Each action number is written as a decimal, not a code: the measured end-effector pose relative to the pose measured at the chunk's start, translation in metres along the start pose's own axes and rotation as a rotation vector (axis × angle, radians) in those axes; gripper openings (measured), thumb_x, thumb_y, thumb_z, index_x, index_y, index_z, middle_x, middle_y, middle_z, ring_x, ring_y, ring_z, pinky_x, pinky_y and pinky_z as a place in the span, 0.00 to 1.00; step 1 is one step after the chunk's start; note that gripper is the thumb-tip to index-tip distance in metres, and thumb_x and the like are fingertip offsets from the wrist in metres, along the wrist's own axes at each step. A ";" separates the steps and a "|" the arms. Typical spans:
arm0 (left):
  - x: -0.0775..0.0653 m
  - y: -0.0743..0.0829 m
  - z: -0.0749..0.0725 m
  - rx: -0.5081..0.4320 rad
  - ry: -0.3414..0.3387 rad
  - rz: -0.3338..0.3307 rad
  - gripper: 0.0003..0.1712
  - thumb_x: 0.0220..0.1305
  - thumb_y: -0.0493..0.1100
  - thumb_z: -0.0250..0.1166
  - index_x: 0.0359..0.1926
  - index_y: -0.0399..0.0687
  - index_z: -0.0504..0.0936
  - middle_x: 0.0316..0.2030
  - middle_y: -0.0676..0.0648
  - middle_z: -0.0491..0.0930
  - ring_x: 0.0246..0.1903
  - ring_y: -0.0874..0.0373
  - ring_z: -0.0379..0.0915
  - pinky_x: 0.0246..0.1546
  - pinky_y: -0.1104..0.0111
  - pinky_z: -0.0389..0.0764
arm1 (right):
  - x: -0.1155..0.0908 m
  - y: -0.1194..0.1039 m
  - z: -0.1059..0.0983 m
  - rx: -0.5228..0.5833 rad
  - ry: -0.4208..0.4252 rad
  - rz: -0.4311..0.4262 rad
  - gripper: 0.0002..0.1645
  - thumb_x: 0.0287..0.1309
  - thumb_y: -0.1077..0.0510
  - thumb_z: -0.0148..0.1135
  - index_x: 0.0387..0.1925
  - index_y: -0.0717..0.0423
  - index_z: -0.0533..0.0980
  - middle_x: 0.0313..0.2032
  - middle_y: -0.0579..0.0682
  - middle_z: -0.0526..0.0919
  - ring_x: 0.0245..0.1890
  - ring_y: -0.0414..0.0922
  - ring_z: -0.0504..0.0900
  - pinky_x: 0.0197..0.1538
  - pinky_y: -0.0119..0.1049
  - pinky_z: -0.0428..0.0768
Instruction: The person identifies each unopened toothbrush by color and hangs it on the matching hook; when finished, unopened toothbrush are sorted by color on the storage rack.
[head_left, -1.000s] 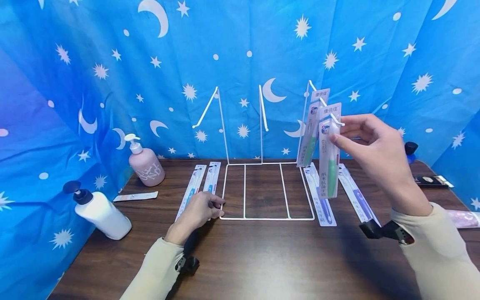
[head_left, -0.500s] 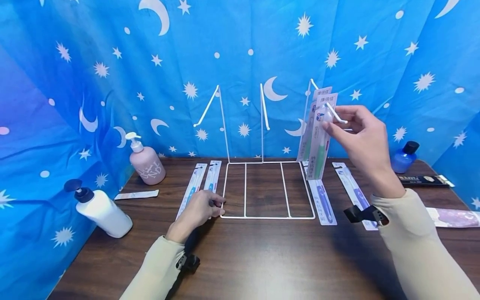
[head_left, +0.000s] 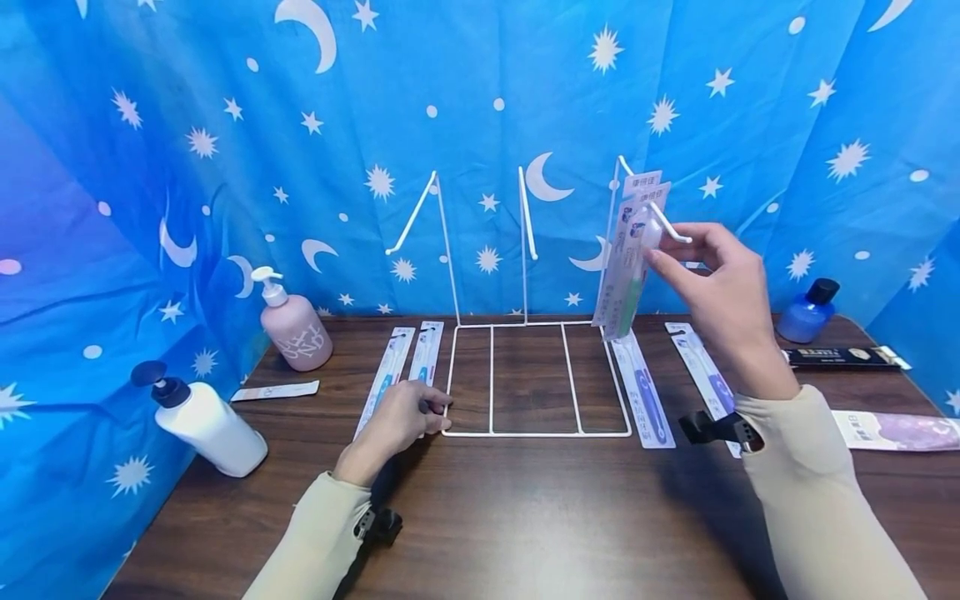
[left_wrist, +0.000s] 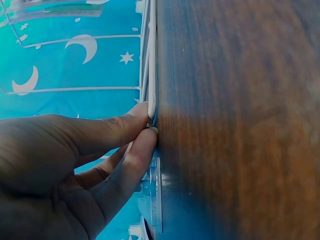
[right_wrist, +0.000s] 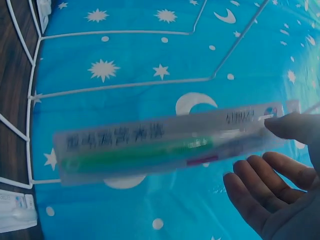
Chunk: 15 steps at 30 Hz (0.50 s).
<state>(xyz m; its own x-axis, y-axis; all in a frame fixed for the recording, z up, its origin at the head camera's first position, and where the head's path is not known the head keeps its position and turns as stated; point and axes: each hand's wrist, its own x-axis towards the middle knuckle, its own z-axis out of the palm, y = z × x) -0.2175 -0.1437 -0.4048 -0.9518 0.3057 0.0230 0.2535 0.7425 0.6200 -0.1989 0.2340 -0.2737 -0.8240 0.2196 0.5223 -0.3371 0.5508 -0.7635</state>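
A white wire display rack (head_left: 536, 434) stands on the table with three upright arms ending in slanted hooks. My left hand (head_left: 401, 421) pinches its front left corner between thumb and fingers; the left wrist view shows this grip (left_wrist: 112, 145) close. Two packaged green toothbrushes hang on the right hook, the front toothbrush pack (head_left: 633, 283) overlapping the rear pack (head_left: 611, 250). Beside the hook's tip, my right hand (head_left: 723, 292) has its thumb against the front pack. In the right wrist view, the other fingers (right_wrist: 257, 187) are spread away from the pack (right_wrist: 150, 147).
Two purple toothbrush packs (head_left: 647, 396) (head_left: 701, 367) lie right of the rack, two blue ones (head_left: 426, 354) (head_left: 386, 375) left. Pink (head_left: 296, 333) and white (head_left: 213, 429) pump bottles stand left. A blue bottle (head_left: 807, 312), black box (head_left: 843, 358) and pink tube (head_left: 900, 431) lie right.
The front green toothbrush pack has slid back along the right hook, up against the rear pack. My right hand has moved left with it and its fingers have loosened. The left hand stays put.
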 end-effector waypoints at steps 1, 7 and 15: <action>0.000 0.000 0.000 -0.001 0.004 0.007 0.14 0.52 0.34 0.74 0.43 0.44 0.88 0.27 0.52 0.76 0.22 0.61 0.71 0.21 0.68 0.72 | -0.001 0.002 -0.002 -0.004 -0.006 -0.002 0.26 0.60 0.45 0.65 0.57 0.50 0.75 0.48 0.51 0.81 0.46 0.39 0.77 0.47 0.29 0.73; 0.001 0.002 0.000 -0.020 0.010 0.015 0.14 0.51 0.34 0.75 0.41 0.43 0.88 0.26 0.53 0.77 0.20 0.63 0.72 0.19 0.69 0.71 | 0.000 0.017 -0.015 -0.071 -0.035 -0.006 0.28 0.59 0.43 0.65 0.56 0.52 0.76 0.48 0.51 0.81 0.46 0.37 0.75 0.44 0.29 0.70; -0.001 0.001 0.001 -0.012 -0.001 0.004 0.14 0.52 0.35 0.74 0.42 0.44 0.87 0.27 0.52 0.77 0.20 0.62 0.73 0.20 0.67 0.73 | 0.003 0.037 -0.034 -0.111 -0.040 0.108 0.31 0.59 0.39 0.63 0.59 0.50 0.75 0.50 0.49 0.79 0.48 0.38 0.74 0.44 0.28 0.70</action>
<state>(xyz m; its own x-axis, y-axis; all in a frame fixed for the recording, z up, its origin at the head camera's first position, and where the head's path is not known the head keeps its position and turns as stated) -0.2166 -0.1428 -0.4046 -0.9506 0.3093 0.0246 0.2553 0.7343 0.6290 -0.1984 0.2826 -0.2877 -0.8708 0.2516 0.4224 -0.1952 0.6115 -0.7668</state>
